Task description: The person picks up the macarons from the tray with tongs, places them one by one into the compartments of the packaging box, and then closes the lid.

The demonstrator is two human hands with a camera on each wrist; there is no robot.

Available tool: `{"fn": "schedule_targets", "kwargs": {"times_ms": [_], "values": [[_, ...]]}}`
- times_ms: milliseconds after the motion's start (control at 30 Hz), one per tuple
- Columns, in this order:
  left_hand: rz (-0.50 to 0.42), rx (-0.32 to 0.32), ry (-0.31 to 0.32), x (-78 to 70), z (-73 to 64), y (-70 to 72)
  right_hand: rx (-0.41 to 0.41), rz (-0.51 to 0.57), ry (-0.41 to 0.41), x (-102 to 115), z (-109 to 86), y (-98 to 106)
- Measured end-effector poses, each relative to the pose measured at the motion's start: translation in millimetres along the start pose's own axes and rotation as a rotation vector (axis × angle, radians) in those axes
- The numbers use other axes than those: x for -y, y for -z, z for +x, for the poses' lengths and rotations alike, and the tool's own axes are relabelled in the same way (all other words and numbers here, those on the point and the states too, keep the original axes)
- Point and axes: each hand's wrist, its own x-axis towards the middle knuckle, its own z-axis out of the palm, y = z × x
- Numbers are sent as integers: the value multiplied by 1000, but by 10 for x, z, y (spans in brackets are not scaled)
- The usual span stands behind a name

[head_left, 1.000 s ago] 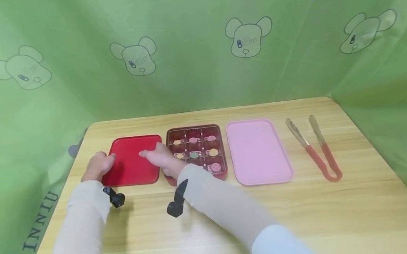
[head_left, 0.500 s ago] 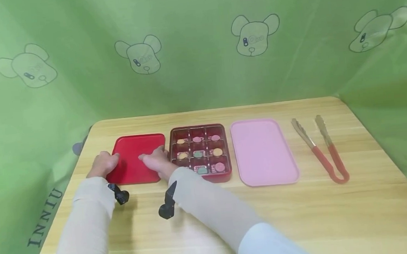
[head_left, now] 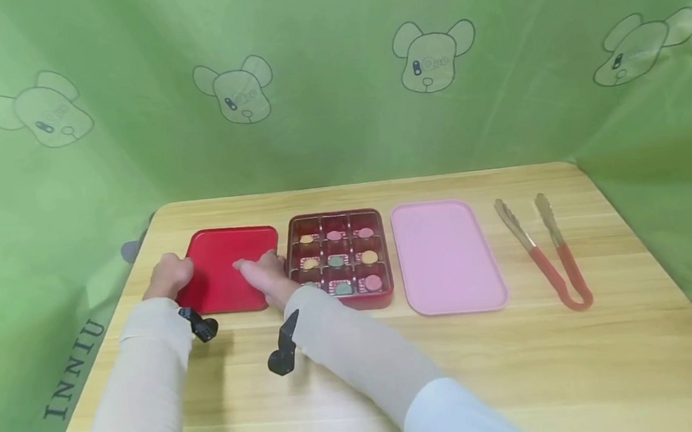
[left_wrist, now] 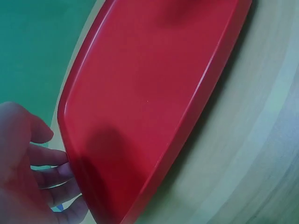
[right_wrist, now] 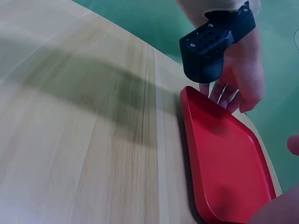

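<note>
A shallow red tray [head_left: 223,268] with a raised rim lies on the left of the table. At its left side is my left hand [head_left: 169,276]; in the left wrist view its fingertips [left_wrist: 70,170] touch the rim, the thumb held apart. My right hand [head_left: 266,275] is at the tray's right side, its thumb extended over the red surface and its other fingers hidden. Just beside that hand stands a dark red box [head_left: 340,263] divided into compartments, with small round yellow, pink and green pieces inside.
Right of the box lies a pink tray [head_left: 448,256]. Farther right are spread tongs [head_left: 550,255] with red handles and metal ends. A green curtain [head_left: 340,129] with mouse-like drawings hangs behind the wooden table [head_left: 514,378].
My right hand has shifted left, uncovering more of the box's lower left compartments. The head view has shifted slightly. My left hand stays by the red tray's left edge.
</note>
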Motion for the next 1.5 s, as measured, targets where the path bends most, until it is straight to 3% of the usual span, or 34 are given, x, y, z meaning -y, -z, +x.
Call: {"fn": "schedule_targets", "kwargs": {"times_ms": [100,300,467,800,933,1033,1300,1500], "values": [[7,-42,-22,5,-9,37,-24,25,11,28,0,-8],[-2,-191,-45,66,-19,141,-59,111,52,107,-15,-9],[-3,-261,-72,83,-7,199,-105,118,87,172,-11,34],[-146,-288,-77,-44,6,291,-35,153,202,298,115,282],[-242,-266,-129,-155,39,256,-37,128,264,323,226,504],[-367,-223,-177,-237,61,203,-29,112,283,343,301,710],[-689,-17,-252,-478,111,66,18,60,307,427,408,1269],[-832,86,-298,-690,89,-44,25,41,314,419,422,1651]]}}
